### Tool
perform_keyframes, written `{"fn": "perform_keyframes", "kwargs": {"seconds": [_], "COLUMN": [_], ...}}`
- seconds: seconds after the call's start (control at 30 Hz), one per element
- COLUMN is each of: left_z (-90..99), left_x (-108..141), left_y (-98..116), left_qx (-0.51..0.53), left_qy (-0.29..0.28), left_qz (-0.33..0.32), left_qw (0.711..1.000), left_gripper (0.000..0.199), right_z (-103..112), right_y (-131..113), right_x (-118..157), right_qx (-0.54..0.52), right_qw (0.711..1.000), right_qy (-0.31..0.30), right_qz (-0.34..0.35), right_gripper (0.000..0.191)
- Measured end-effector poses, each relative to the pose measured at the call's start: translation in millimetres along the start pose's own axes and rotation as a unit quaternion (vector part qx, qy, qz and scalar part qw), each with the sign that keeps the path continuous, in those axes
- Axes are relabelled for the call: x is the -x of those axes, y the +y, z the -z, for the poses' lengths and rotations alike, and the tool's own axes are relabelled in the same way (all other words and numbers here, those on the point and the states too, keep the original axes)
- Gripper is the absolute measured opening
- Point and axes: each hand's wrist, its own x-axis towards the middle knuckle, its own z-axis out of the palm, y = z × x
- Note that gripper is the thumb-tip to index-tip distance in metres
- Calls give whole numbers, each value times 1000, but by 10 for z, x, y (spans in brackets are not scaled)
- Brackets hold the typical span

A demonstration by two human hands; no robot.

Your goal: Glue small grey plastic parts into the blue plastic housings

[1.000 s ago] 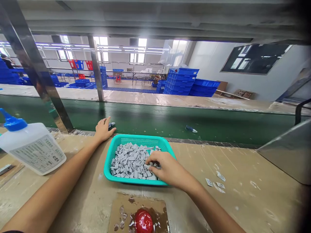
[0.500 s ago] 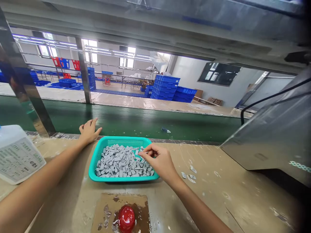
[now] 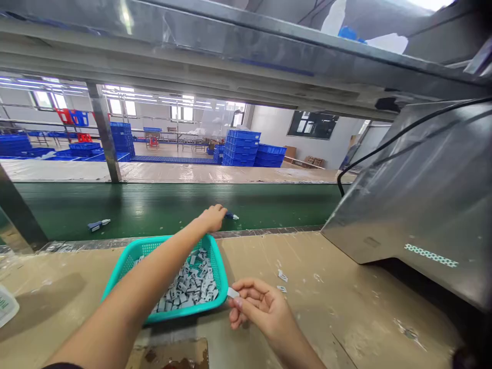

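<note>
No readable text; label (image 3: pixel 3 306) on white bottle (image 3: pixel 13 311), left edge, cut off.

Passable over counter (image 3: pixel 338 292) between basket (image 3: pixel 192 311) and metal housing (image 3: pixel 403 205), left forearm (image 3: pixel 149 283) blocks basket from above, room under housing too dark to tell.

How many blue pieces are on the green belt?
2 visible: one blue piece at left on the green belt, another by the left hand, which may hide more.
</note>
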Motion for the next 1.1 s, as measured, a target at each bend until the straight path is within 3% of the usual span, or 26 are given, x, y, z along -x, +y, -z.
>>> {"fn": "perform_keyframes", "kwargs": {"seconds": [0.07,0.13,0.33,0.43,0.57,0.73,0.8,0.97,1.1], "left_z": [-128,-179,-79,36,222,397,443,498,507], "left_x": [-180,-308,-325,-157,156,722,990,1455,1514], "left_y": [229,324,111,-11,-131,-235,-245,-248,-283], "left_qx": [7,16,67,118,226,407,467,536,535], "left_qy": [-28,-54,-95,-74,-4,55,56,48,75], "left_qz": [-5,13,83,102,128,193,197,160,168], "left_qw": [1000,998,990,985,966,891,860,828,825], "left_gripper": [33,33,28,26,23,44,51,18,17], "right_z": [-15,-25,-12,-2,16,-46,-132,-465,-655], "right_y": [7,5,93,158,185,52,-32,-94,-21], "right_x": [-21,-35,-35,-36,-41,35,105,268,265], "right_qx": [-1,3,89,145,212,329,354,336,383], "right_qw": [1000,1000,995,986,970,926,913,917,898], "right_qy": [10,21,45,48,30,27,-11,-176,-189], "right_qz": [-4,-3,23,62,117,184,202,127,101], "right_gripper": [43,47,44,33,26,14,10,13,15]}}
